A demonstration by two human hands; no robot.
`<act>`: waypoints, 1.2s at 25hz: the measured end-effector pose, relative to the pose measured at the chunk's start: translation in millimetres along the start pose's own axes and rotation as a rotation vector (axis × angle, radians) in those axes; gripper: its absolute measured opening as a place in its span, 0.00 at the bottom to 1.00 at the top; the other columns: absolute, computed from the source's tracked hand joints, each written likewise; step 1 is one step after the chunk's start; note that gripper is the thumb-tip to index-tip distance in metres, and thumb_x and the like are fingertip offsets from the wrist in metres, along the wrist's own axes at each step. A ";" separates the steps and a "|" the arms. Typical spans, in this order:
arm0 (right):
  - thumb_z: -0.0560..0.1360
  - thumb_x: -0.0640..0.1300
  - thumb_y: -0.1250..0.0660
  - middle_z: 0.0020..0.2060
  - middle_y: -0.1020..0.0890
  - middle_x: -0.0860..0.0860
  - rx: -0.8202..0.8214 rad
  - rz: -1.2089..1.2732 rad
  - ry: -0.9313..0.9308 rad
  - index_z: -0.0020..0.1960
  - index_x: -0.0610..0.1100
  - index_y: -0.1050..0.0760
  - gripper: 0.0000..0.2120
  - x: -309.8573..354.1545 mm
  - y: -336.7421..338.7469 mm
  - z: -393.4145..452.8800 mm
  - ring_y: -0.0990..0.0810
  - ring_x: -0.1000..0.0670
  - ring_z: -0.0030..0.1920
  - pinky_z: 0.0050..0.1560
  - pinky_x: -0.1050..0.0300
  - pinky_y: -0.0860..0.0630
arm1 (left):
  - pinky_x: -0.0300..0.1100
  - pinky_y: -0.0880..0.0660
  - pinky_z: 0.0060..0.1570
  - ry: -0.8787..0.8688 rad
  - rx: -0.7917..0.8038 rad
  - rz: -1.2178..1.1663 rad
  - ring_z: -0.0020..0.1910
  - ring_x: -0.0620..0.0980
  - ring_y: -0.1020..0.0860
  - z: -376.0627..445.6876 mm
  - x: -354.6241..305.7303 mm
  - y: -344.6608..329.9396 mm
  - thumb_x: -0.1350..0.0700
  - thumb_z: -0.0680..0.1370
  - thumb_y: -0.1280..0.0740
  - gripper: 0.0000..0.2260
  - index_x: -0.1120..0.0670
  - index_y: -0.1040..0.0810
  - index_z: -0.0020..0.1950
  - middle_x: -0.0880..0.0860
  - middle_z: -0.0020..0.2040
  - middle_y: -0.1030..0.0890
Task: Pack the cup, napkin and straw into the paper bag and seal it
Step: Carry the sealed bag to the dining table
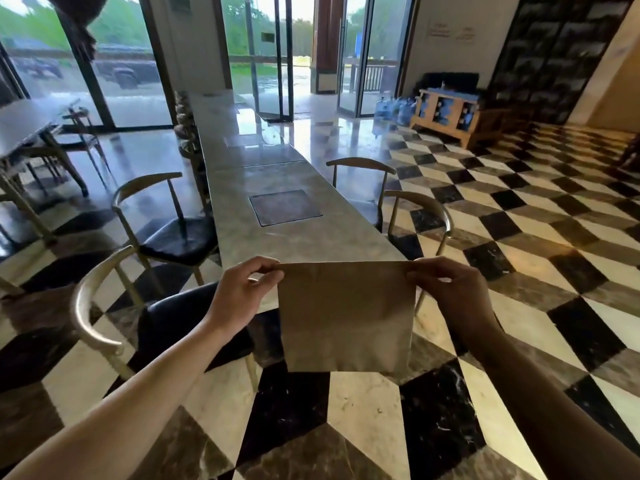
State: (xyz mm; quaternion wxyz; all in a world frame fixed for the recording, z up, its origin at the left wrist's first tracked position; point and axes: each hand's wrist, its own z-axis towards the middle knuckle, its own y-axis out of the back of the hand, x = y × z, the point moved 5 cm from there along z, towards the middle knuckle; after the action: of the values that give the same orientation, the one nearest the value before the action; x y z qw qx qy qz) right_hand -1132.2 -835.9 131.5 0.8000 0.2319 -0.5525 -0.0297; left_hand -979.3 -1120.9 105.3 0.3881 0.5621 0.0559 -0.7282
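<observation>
A flat brown paper bag [346,317] hangs in the air in front of me, just before the near end of the long marble table [294,233]. My left hand [242,292] pinches its top left corner and my right hand [450,292] pinches its top right corner. The bag looks flat, with its top edge straight and level. No cup, napkin or straw shows anywhere in view.
Metal-backed chairs with black seats [166,233] stand along the table's left side, others [415,209] along its right. A dark square inset [284,206] sits in the tabletop. The floor is checkered marble. Water bottles and a wooden bench [446,112] stand far right by the glass doors.
</observation>
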 end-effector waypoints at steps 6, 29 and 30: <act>0.73 0.40 0.29 0.42 0.15 0.55 0.010 -0.001 0.000 0.48 0.49 0.16 0.06 -17.3 -53.3 95.1 0.17 0.59 0.37 0.35 0.65 0.23 | 0.27 0.29 0.42 0.012 -0.015 0.011 0.40 0.35 0.22 91.4 46.1 0.3 0.63 0.74 0.28 0.09 0.47 0.19 0.43 0.46 0.39 0.17; 0.68 0.37 0.25 0.41 0.15 0.58 0.326 0.093 0.215 0.42 0.55 0.18 0.13 -118.5 -201.7 442.4 0.17 0.57 0.41 0.47 0.65 0.23 | 0.31 0.23 0.44 0.112 -0.310 0.271 0.44 0.44 0.19 339.7 184.9 -50.6 0.63 0.73 0.27 0.07 0.55 0.17 0.49 0.53 0.45 0.17; 0.68 0.36 0.25 0.40 0.15 0.58 0.337 0.094 0.207 0.42 0.55 0.18 0.13 -122.4 -209.8 450.8 0.17 0.58 0.40 0.46 0.66 0.23 | 0.32 0.22 0.44 0.118 -0.317 0.274 0.45 0.45 0.19 345.9 192.3 -49.5 0.62 0.73 0.27 0.07 0.55 0.16 0.49 0.53 0.45 0.17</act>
State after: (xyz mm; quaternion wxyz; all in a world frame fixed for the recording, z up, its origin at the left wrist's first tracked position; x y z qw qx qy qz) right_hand -1540.7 -1138.0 67.3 0.8028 0.3385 -0.4749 0.1245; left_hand -1291.4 -1362.4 47.2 0.5632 0.5379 0.1154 -0.6166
